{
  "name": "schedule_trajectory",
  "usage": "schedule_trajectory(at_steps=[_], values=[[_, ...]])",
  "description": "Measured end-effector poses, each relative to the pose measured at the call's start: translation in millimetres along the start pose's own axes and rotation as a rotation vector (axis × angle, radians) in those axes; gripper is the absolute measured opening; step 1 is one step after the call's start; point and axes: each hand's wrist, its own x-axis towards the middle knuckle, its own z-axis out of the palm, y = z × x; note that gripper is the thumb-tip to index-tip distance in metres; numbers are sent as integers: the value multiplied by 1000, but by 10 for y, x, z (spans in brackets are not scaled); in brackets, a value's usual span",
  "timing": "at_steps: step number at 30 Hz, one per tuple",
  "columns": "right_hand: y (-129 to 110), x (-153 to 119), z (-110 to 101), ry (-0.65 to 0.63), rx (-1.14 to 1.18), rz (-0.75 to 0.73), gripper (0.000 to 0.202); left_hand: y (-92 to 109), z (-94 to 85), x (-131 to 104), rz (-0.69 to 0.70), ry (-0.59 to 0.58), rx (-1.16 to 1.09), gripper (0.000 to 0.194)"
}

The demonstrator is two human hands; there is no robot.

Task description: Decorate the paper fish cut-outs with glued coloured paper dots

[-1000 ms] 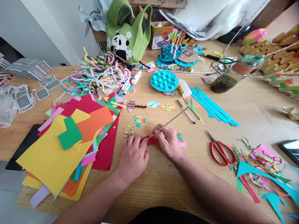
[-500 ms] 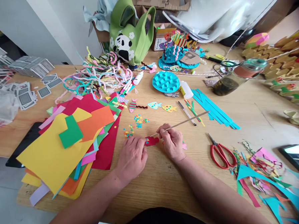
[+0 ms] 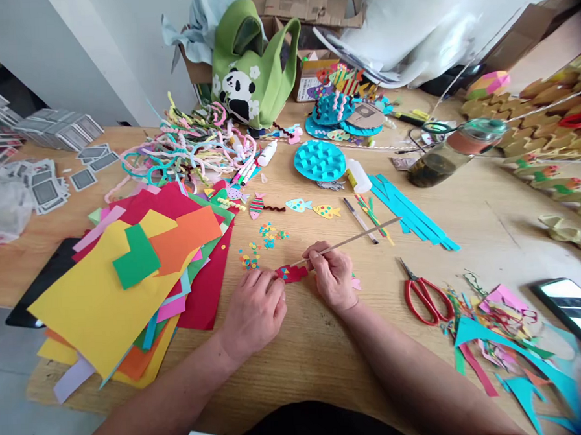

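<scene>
A thin wooden stick (image 3: 362, 236) is pinched in my right hand (image 3: 333, 277), its lower tip pointing down at a small red paper cutout (image 3: 293, 274). That cutout lies on the table and bears small blue and yellow bits near its left part. My left hand (image 3: 256, 304) is curled over the table, with its fingertips pressing the cutout's left end. Tiny coloured paper dots (image 3: 248, 255) lie just beyond the left hand. A pink paper tail (image 3: 355, 282) peeks out beside my right hand; the rest of it is hidden.
Coloured paper sheets (image 3: 100, 299) are stacked at left. Red-handled scissors (image 3: 427, 298), paper scraps (image 3: 500, 323) and a phone (image 3: 573, 313) lie at right. Further back are paper fish (image 3: 326, 211), blue strips (image 3: 411, 211), a glue bottle (image 3: 358, 176) and a glass jar (image 3: 455, 153).
My left hand has shifted slightly left, showing more of the red cutout's left part. My right hand keeps its grip on the stick. The view has moved a little.
</scene>
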Motion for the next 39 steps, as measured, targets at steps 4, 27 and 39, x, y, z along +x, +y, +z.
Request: schedule_trajectory(at_steps=[4, 27, 39], values=[[-16, 7, -1, -74, -18, -55, 28, 15, -9, -9, 17, -9, 36, 19], [20, -10, 5, -6, 8, -72, 28, 124, 35, -82, 28, -103, 208, 43], [12, -2, 11, 39, 23, -28, 28, 133, 93, -112, 12, -57, 208, 43]])
